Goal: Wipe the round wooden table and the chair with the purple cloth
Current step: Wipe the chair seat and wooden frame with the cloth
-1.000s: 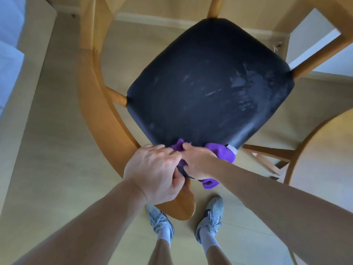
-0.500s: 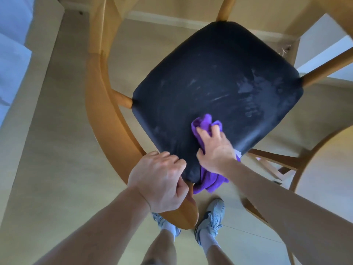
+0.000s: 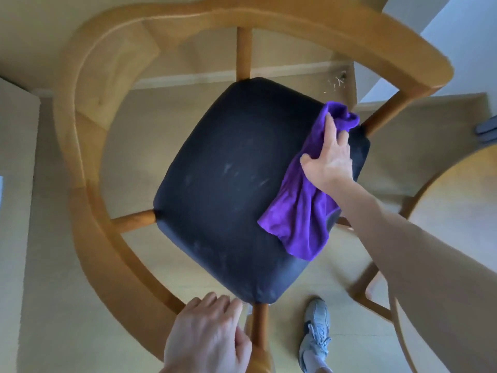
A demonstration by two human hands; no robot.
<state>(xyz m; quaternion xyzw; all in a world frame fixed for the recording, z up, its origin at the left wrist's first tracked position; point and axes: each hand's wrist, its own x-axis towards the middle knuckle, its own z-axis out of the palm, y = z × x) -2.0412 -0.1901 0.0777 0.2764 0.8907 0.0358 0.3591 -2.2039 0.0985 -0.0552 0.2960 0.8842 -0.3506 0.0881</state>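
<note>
Left hand (image 3: 207,337) is curled over the near end of the chair (image 3: 88,162) rail from my view, gripping the wood at the bottom edge. Dark seat cushion (image 3: 228,184) sits in the middle with dusty streaks on it. Over on the right, the right hand (image 3: 329,157) presses the purple cloth (image 3: 301,214) flat-fingered onto the seat's far right corner, and 1 sneaker (image 3: 316,335) shows on the floor below.

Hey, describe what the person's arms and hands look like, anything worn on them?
Both forearms are bare as far as the frame shows, with no sleeves in view. The left hand and right hand show no gloves, rings, watch or bracelet.
</note>
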